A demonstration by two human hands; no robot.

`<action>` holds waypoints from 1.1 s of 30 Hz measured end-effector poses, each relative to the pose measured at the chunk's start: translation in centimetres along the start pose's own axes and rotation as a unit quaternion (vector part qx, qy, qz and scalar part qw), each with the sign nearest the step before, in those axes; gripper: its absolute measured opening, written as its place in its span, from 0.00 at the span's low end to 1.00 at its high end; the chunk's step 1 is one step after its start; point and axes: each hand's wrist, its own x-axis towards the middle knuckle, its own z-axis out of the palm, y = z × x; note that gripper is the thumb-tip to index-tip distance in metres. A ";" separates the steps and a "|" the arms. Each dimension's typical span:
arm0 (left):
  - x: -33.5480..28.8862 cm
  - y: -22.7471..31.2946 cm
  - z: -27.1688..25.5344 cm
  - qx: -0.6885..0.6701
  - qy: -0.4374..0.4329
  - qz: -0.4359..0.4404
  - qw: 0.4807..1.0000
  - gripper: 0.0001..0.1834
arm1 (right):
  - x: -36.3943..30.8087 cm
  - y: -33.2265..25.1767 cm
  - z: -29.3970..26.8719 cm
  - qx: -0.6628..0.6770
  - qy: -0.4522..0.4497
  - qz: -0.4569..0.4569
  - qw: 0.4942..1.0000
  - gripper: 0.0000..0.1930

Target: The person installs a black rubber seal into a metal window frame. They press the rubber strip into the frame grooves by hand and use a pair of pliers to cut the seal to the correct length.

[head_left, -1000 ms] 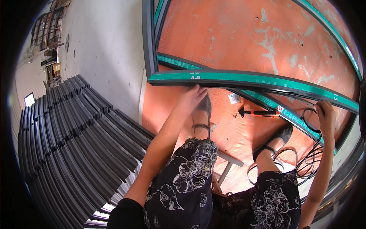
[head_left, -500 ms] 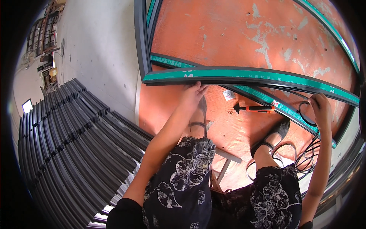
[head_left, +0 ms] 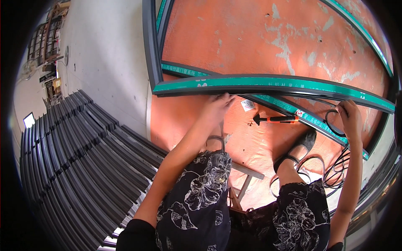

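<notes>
A dark grey window frame (head_left: 259, 83) with green protective film along its bar lies in front of me. A thin black rubber sealing strip (head_left: 328, 125) runs along the near side of that bar and curls into a loop at the right. My right hand (head_left: 350, 117) is closed on the strip, thumb and fingers pinched beside the bar. Just below the bar's left part is my left hand (head_left: 218, 108), blurred by motion, so its fingers cannot be made out. More of the strip hangs in a loose coil below my right hand.
A hammer (head_left: 276, 119) with an orange and black handle lies on the orange floor sheet (head_left: 197, 37). Beneath the bar, a second green-filmed frame (head_left: 314, 121) crosses diagonally. Long dark profiles (head_left: 83, 167) are stacked at the left. Part of a stool (head_left: 247, 175) shows between my legs.
My left hand has come slightly down from the bar and is now smeared by motion. My right hand keeps its hold on the strip. The whole view has shifted slightly.
</notes>
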 end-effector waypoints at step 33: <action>0.2 0.0 0.2 0.015 -0.006 -0.024 1.000 0.04 | -0.2 -0.3 0.5 -0.007 -0.020 0.033 0.999 0.05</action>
